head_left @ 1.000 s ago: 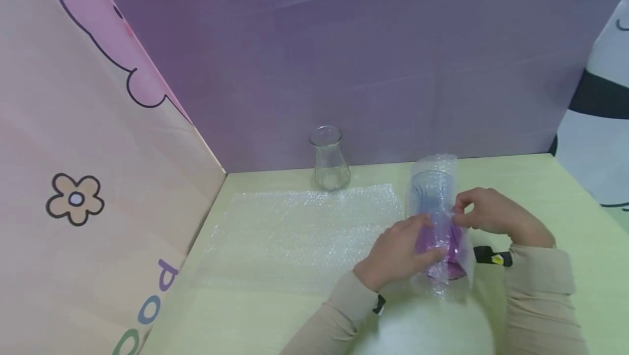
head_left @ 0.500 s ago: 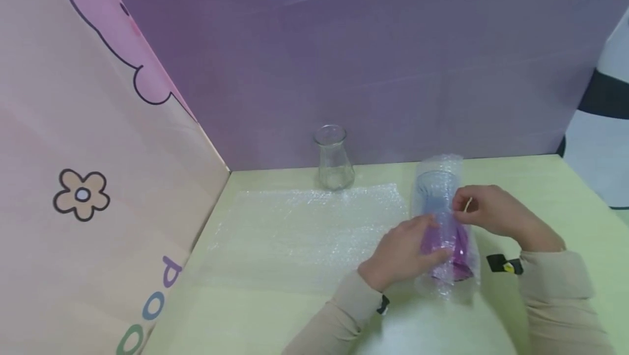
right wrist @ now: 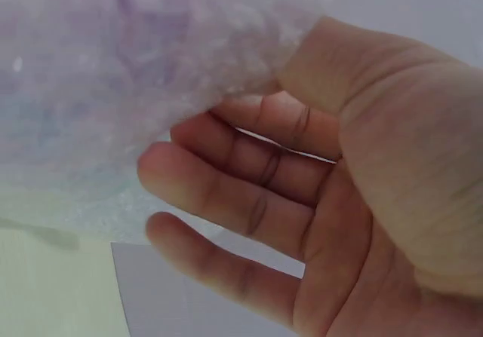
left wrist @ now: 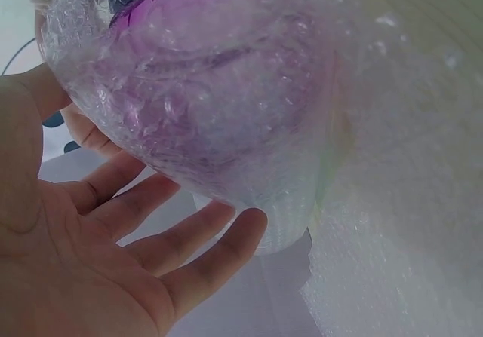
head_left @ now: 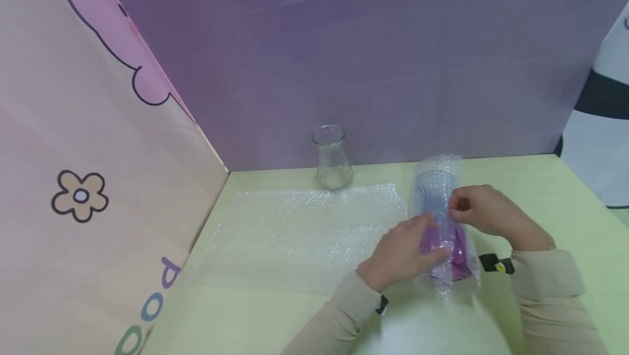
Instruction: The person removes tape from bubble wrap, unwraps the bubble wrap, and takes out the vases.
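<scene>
A glass vase [head_left: 439, 191], blue at one end and purple at the other, is rolled in bubble wrap [head_left: 444, 161] on the right of the table. Its purple end points toward me. My left hand [head_left: 400, 248] holds the wrapped vase from the left, thumb on top; in the left wrist view its fingers [left wrist: 215, 258] lie along the wrap. With thumb and index finger my right hand [head_left: 484, 210] pinches the wrap's edge on the right side. The other right fingers [right wrist: 226, 194] are loosely bent below the wrap in the right wrist view.
A flat sheet of bubble wrap [head_left: 295, 240] covers the table's left part. Behind it a clear glass vase [head_left: 334, 161] stands upright near the purple back panel [head_left: 354, 60]. A printed panel [head_left: 113, 142] borders the left side.
My right hand has shifted slightly left along the wrap, its fingers still pinching. The left hand keeps its hold on the vase. The head view has turned a little.
</scene>
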Demonstrator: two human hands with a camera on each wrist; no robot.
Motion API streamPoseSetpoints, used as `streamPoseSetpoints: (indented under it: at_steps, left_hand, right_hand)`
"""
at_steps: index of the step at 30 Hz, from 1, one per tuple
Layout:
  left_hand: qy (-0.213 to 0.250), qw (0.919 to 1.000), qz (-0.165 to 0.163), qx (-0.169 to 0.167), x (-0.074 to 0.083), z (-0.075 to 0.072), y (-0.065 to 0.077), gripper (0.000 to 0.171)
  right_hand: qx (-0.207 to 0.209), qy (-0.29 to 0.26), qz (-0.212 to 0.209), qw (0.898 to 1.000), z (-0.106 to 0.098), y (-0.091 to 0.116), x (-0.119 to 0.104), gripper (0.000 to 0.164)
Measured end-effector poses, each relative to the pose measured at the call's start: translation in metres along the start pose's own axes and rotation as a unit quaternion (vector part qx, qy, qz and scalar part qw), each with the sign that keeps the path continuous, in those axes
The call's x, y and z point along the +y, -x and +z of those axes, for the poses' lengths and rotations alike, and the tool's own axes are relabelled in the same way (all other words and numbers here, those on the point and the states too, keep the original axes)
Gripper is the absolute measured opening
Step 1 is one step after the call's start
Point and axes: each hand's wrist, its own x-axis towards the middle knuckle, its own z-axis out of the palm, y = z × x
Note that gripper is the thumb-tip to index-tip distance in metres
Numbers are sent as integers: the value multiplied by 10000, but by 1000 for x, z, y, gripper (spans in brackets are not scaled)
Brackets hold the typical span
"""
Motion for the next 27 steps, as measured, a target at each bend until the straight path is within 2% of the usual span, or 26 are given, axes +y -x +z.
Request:
streamPoseSetpoints:
  at_steps: [14,27]
  left_hand:
    - [16,10000,-59,-66,1,1,0,64]
    - [-44,10000,-31,-27,-1,2,0,65]
  right_hand:
    - [-126,-276,-24,9995,-1,3,4,12]
    - [-112,-319,-168,9993,-1,4,10,14]
